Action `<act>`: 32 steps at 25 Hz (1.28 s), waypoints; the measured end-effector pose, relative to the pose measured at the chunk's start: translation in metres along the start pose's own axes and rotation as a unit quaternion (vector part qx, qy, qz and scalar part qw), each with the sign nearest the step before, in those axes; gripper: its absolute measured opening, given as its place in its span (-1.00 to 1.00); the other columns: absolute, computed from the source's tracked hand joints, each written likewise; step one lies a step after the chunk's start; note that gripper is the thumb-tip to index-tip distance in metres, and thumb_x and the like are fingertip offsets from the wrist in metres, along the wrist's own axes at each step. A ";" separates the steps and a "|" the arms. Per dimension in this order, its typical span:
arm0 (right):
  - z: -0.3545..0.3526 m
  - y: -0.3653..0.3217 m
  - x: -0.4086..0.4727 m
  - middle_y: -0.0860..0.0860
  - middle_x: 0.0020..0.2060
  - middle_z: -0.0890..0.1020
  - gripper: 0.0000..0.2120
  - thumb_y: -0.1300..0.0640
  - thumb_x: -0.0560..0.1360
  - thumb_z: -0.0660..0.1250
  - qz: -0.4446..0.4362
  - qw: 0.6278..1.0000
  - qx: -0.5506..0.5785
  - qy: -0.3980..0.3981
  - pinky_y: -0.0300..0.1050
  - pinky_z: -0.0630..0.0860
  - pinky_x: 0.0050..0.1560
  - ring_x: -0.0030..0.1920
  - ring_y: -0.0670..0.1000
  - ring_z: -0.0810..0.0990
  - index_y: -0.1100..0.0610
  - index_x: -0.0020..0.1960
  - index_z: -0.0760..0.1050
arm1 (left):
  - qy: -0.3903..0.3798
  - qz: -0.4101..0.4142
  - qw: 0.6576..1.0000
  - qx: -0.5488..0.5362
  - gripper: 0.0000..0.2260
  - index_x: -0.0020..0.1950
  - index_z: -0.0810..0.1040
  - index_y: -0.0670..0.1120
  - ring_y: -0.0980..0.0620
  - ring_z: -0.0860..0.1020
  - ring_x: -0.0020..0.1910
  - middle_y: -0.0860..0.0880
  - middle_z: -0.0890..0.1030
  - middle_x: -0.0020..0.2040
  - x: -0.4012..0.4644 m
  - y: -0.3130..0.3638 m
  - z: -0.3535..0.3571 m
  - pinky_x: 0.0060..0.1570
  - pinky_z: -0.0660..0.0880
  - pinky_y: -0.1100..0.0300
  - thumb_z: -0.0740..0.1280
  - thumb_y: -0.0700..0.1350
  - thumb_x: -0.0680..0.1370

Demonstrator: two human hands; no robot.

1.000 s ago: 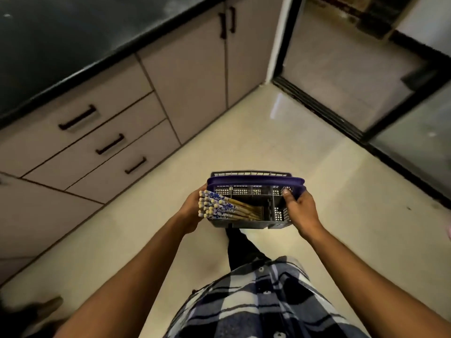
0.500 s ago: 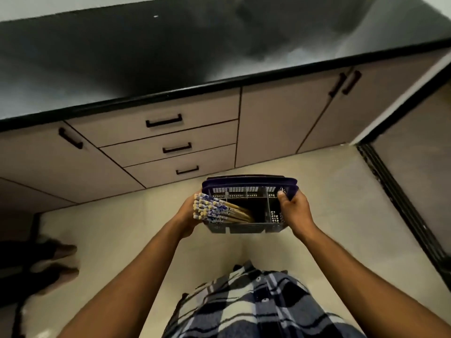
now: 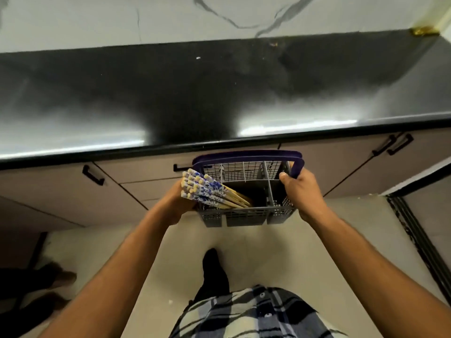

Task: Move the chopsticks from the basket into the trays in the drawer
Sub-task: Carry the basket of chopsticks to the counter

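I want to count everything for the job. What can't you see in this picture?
Head view only:
- Drawer trays: the drawers are closed.
- Chopsticks: tips hidden in the basket; packed ends prevent a sure count.
- Left hand: fingers behind the chopsticks and basket.
- Right hand: fingertips behind the basket's side.

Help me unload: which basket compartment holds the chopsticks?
The left compartment, beside the left hand: the chopsticks lean out there. The other compartments look empty.
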State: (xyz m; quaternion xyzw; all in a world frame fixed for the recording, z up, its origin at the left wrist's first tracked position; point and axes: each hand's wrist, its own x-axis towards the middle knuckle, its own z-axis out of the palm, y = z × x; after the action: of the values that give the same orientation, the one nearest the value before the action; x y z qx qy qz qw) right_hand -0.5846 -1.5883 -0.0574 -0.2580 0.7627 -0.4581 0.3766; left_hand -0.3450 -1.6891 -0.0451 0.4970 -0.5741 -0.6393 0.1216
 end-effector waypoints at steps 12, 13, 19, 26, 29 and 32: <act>0.041 -0.158 0.139 0.03 -0.19 0.67 -0.83 0.23 0.60 0.25 -0.030 0.998 -0.006 0.054 0.02 0.59 -0.01 -0.07 0.07 0.66 0.06 -0.10 0.55 | 0.005 0.052 0.999 0.007 -0.86 -0.10 0.62 -0.09 -0.27 0.62 0.03 -0.25 0.66 0.02 0.142 0.137 -0.101 0.14 0.54 -0.26 0.28 -0.20 0.58; 0.046 -0.163 0.152 0.01 -0.24 0.66 -0.82 0.25 0.60 0.25 -0.033 0.998 -0.006 0.054 0.01 0.59 -0.04 -0.10 0.07 0.66 0.06 -0.13 0.55 | 0.008 0.051 0.999 0.007 -0.87 -0.09 0.62 -0.10 -0.26 0.62 0.03 -0.25 0.66 0.02 0.154 0.141 -0.106 0.14 0.54 -0.25 0.28 -0.19 0.59; 0.066 -0.175 0.230 -0.02 -0.25 0.65 -0.79 0.30 0.60 0.23 -0.043 0.999 0.020 -0.003 -0.22 0.49 -0.28 -0.20 -0.04 0.62 0.08 -0.11 0.54 | 0.032 0.013 0.999 -0.017 -0.86 -0.04 0.57 -0.12 -0.21 0.56 0.08 -0.27 0.59 0.09 0.210 0.165 -0.122 0.23 0.48 -0.17 0.23 -0.21 0.63; 0.084 -0.193 0.319 0.11 -0.10 0.68 -0.83 0.31 0.58 0.22 -0.056 0.998 0.001 -0.028 0.04 0.63 0.00 -0.04 0.08 0.66 0.13 -0.02 0.57 | 0.109 0.000 0.994 -0.009 -0.68 -0.23 0.57 -0.09 -0.07 0.58 -0.18 -0.11 0.62 -0.23 0.274 0.186 -0.132 -0.09 0.56 -0.05 0.17 -0.34 0.62; 0.089 -0.199 0.344 0.13 -0.07 0.69 -0.83 0.29 0.57 0.22 -0.062 0.997 -0.001 -0.037 0.10 0.62 0.06 -0.01 0.14 0.67 0.16 0.02 0.58 | 0.109 -0.006 0.994 0.011 -0.62 -0.29 0.67 -0.05 -0.11 0.63 -0.09 -0.06 0.70 -0.22 0.289 0.194 -0.137 0.03 0.58 -0.13 0.20 -0.34 0.60; 0.094 -0.204 0.366 0.09 -0.11 0.68 -0.84 0.28 0.58 0.22 -0.063 0.998 -0.002 -0.030 0.06 0.61 0.01 -0.04 0.11 0.65 0.15 0.00 0.57 | 0.129 0.001 0.991 0.028 -0.67 -0.24 0.58 -0.08 -0.07 0.57 -0.12 -0.08 0.63 -0.18 0.303 0.205 -0.140 0.01 0.56 -0.09 0.16 -0.33 0.61</act>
State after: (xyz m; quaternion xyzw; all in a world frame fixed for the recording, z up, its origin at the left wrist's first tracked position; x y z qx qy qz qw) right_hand -0.7119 -1.9980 -0.0267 -0.3196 0.7341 -0.4716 0.3695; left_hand -0.4663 -2.0592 0.0014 0.5776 -0.5716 -0.5539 0.1812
